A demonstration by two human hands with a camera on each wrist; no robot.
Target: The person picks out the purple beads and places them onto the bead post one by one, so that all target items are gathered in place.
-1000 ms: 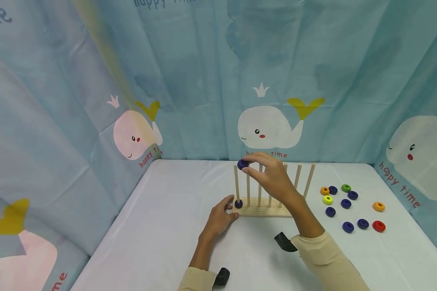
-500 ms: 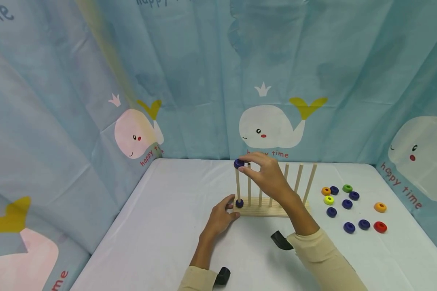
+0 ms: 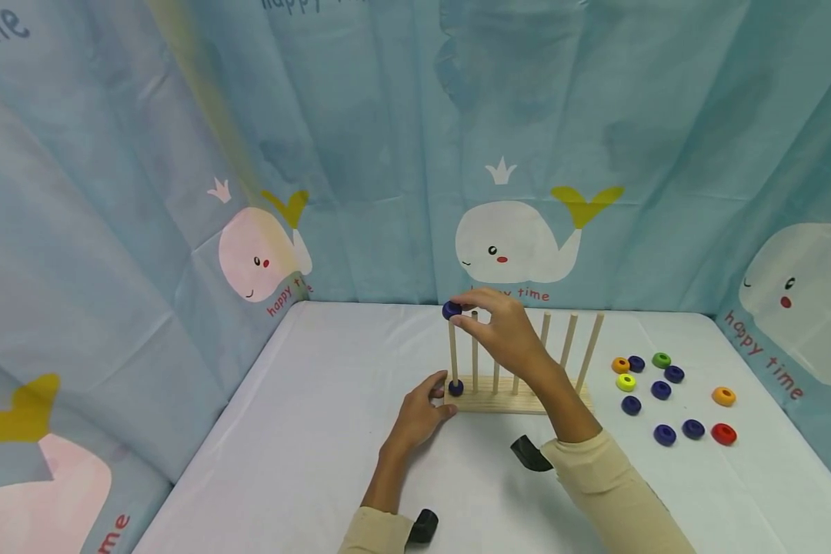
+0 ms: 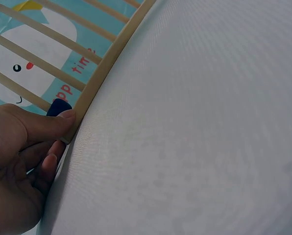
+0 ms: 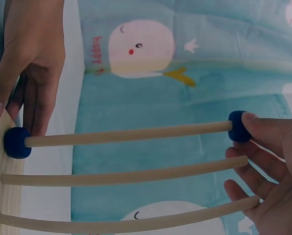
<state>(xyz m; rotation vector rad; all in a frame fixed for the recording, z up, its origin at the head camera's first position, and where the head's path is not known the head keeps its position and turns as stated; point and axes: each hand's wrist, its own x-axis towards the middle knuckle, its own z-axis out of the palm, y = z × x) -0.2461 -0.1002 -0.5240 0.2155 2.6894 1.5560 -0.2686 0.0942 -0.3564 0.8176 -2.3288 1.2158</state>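
Beige sleeves (image 3: pixel 612 486), black wrist attachments (image 3: pixel 530 454)

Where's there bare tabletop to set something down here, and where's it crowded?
The widest bare patch is the white tabletop between the left curtain and the left hand. A smaller one lies between the forearms, in front of the wooden rack. Crowded: right of the rack, scattered rings; and its left end, where the right hand pinches a blue ring.

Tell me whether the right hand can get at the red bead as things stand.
Probably not right away: the right hand is pinching a blue bead at the tip of the leftmost peg. Otherwise the way looks free, as the red bead lies on the white table with nothing on it.
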